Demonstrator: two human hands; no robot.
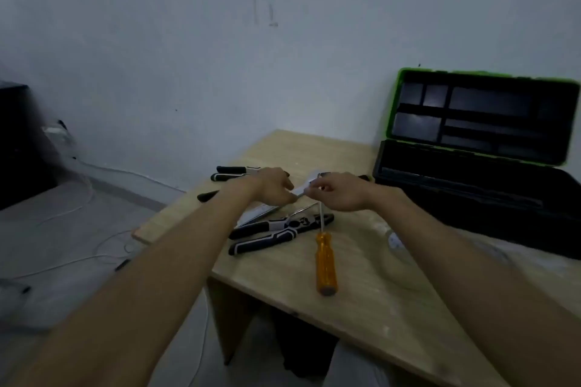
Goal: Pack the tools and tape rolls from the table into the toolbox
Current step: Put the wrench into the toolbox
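Pinching a slim grey tool (311, 182) between them, the left hand (272, 187) and right hand (341, 193) meet over the middle of the table (361, 286), each with curled fingers closed on one end of it. The picture is too soft to tell what kind of tool it is. It seems lifted just clear of the wood. Below the hands lie black-handled pliers (276, 231), and a screwdriver (325, 264) with an orange handle, its shaft crossing the pliers' head. A pale metal strip (261, 212) lies under the left wrist. More pliers (234, 173) sit at the far edge, and a lone black handle (207, 196) lies near the left edge. No tape roll shows clearly. The toolbox (471, 188) stands open at the right end of the table, well apart from the hands, its lid (481, 116) propped up behind it. The step in hand looks like the pick-up of the grey tool, with most of the packing yet to do. The next move likely calls for one hand to let go and the other to carry the tool rightward over the box's near wall, then lay it down flat inside.
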